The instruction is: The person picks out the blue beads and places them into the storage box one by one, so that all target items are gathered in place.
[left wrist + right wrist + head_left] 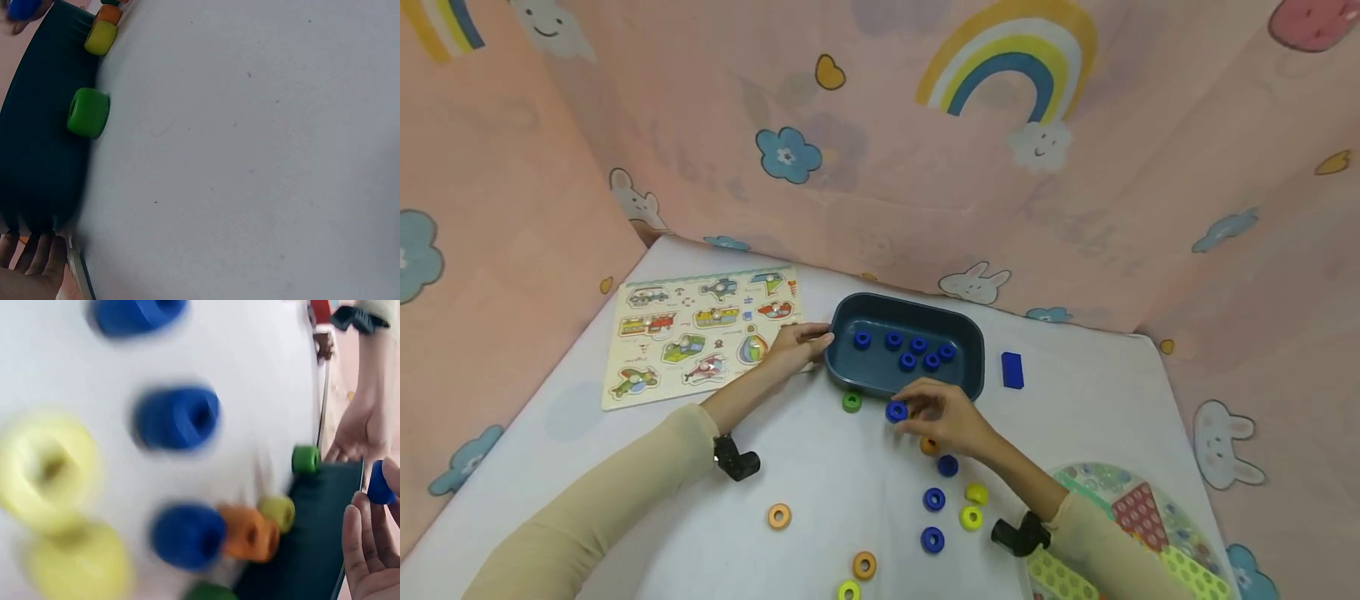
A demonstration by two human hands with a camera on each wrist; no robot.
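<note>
In the head view my right hand [951, 419] pinches a blue ring bead [890, 414] between thumb and fingers, just in front of the near wall of a dark teal tray [868, 371]. Several blue ring beads [907, 368] lie inside the tray. My left hand [797, 348] touches the tray's left end; the left wrist view shows its fingers [42, 253] fairly straight against the outer wall. A green bead [92, 114] stands beside the tray's near side. An orange bead [244, 530] and a yellow one [279, 511] sit along that side, partly hidden by my right hand in the head view.
Loose blue beads [925, 546], yellow beads [963, 518] and orange beads [857, 572] lie on the white table. A picture puzzle board [647, 354] is at left, a blue block [1012, 371] right of the tray. A round patterned bag [1120, 479] lies under my right forearm.
</note>
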